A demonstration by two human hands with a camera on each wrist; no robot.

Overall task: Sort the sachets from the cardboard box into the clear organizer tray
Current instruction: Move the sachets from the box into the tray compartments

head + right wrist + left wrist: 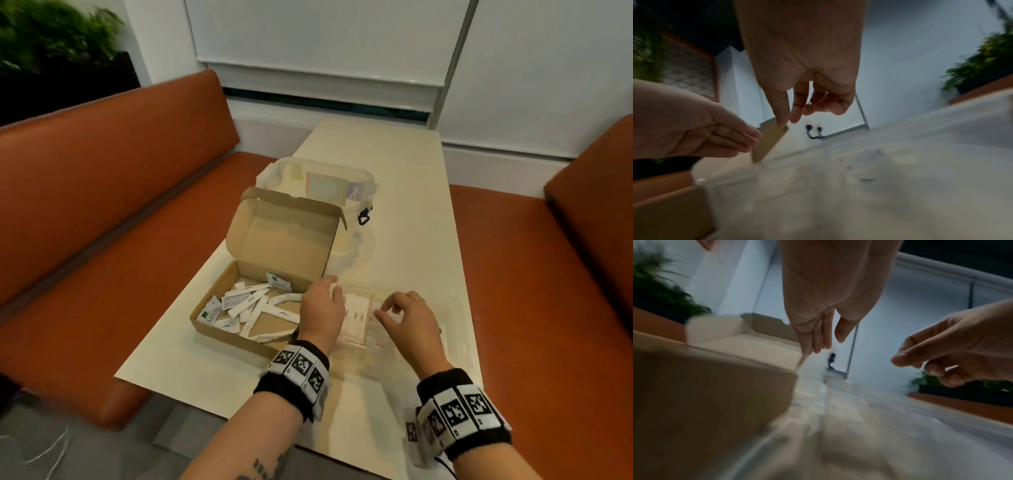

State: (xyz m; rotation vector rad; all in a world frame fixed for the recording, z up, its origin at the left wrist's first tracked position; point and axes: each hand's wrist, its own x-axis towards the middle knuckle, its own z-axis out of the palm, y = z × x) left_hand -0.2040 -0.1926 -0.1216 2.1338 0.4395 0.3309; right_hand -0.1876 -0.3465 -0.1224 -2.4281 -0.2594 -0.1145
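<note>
The open cardboard box (219,330) sits left of centre on the table, with several white and Stevia sachets (253,303) loose inside. To its right lies the clear organizer tray (454,310), with white sachets (356,317) in its left compartment. My left hand (330,291) hovers over the tray's left end beside the box, fingers straight, holding nothing. My right hand (390,310) hangs over the tray's middle with loosely curled fingers, also holding nothing. In the left wrist view the left hand (824,340) points down by the box (715,378). The right wrist view shows the right hand (797,112) above the blurred tray (838,186).
A clear lidded container (318,185) with a blue clip stands behind the box's raised lid (284,233). Orange benches (102,205) flank the narrow cream table (394,154). A dark planter with a plant (51,44) stands at far left.
</note>
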